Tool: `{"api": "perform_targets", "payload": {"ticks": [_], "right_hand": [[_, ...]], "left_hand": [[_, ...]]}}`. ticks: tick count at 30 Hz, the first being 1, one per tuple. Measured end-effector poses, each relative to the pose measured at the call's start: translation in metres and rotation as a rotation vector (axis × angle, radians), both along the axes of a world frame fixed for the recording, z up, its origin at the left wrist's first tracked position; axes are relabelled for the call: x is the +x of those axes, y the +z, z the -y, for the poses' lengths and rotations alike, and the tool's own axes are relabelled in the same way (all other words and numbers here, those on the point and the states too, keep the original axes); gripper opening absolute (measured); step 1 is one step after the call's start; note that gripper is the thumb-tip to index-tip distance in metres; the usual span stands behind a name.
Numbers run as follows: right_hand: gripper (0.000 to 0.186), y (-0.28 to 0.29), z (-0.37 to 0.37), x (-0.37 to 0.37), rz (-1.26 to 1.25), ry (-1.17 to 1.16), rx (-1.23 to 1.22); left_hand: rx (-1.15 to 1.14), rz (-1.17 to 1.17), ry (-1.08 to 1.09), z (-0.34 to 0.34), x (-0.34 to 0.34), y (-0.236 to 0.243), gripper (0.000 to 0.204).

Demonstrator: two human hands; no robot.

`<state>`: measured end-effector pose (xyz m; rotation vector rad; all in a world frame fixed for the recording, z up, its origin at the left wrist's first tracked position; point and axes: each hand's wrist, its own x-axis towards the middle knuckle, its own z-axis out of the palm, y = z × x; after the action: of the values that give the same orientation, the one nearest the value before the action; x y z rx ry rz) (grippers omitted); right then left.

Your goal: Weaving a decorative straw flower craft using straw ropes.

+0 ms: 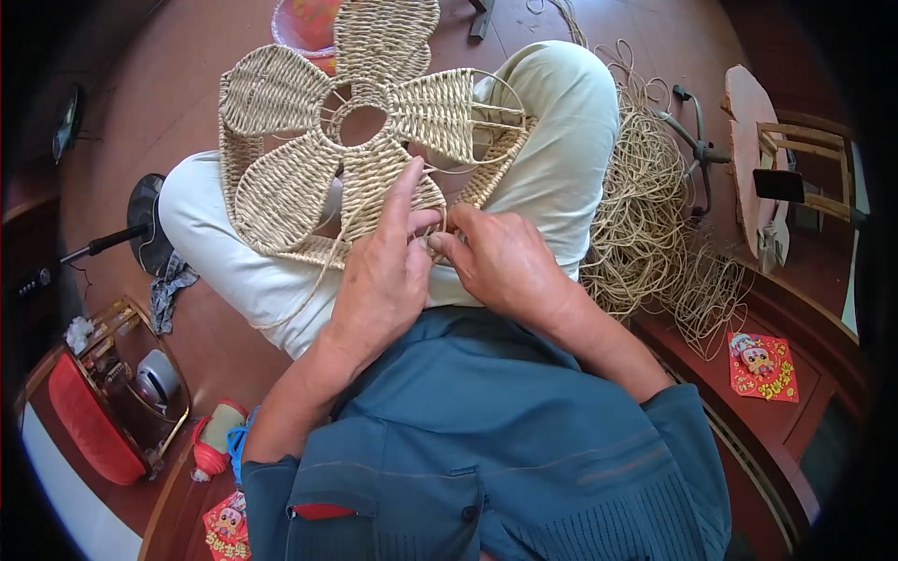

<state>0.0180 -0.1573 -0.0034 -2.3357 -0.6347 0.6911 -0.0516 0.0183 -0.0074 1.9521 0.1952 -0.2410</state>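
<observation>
Across my lap lies a flower-shaped woven piece (290,182) of tan twisted cord, with a round hole in its middle. Several petals are covered in weave; the right one is woven only partway, and bare frame rods show at its outer end. My left hand (385,262) is at the near petal's outer edge, its index finger stretched along the weave and its thumb and other fingers closed there. Against it, my right hand (510,254) pinches at the same edge. The fingers partly hide the cord between them. A loose cord strand (323,280) trails down left of my left hand.
A big tangled heap of tan cord (645,206) lies on the floor at my right. Beyond it stand a pale wooden slab (748,140) and a wooden chair (814,154). A pink plastic basin (304,23) is at the far side. A red-padded frame (89,416) lies at left.
</observation>
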Motion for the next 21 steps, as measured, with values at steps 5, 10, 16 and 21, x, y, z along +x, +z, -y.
{"api": "perform_targets", "payload": {"ticks": [5, 10, 16, 21], "right_hand": [[0.028, 0.005, 0.0, 0.02, -0.321, 0.014, 0.027], [0.026, 0.005, 0.003, 0.023, -0.57, -0.103, 0.13], [0.024, 0.002, 0.008, 0.019, -0.551, -0.101, 0.176], [0.024, 0.002, 0.01, 0.016, -0.532, -0.116, 0.173]], "left_hand": [[0.031, 0.001, -0.115, -0.001, 0.004, -0.006, 0.086], [0.331, 0.146, -0.304, -0.004, 0.001, -0.01, 0.082], [0.393, 0.441, -0.226, -0.004, -0.012, -0.002, 0.061], [0.472, 0.377, -0.156, -0.02, -0.03, 0.008, 0.033]]}}
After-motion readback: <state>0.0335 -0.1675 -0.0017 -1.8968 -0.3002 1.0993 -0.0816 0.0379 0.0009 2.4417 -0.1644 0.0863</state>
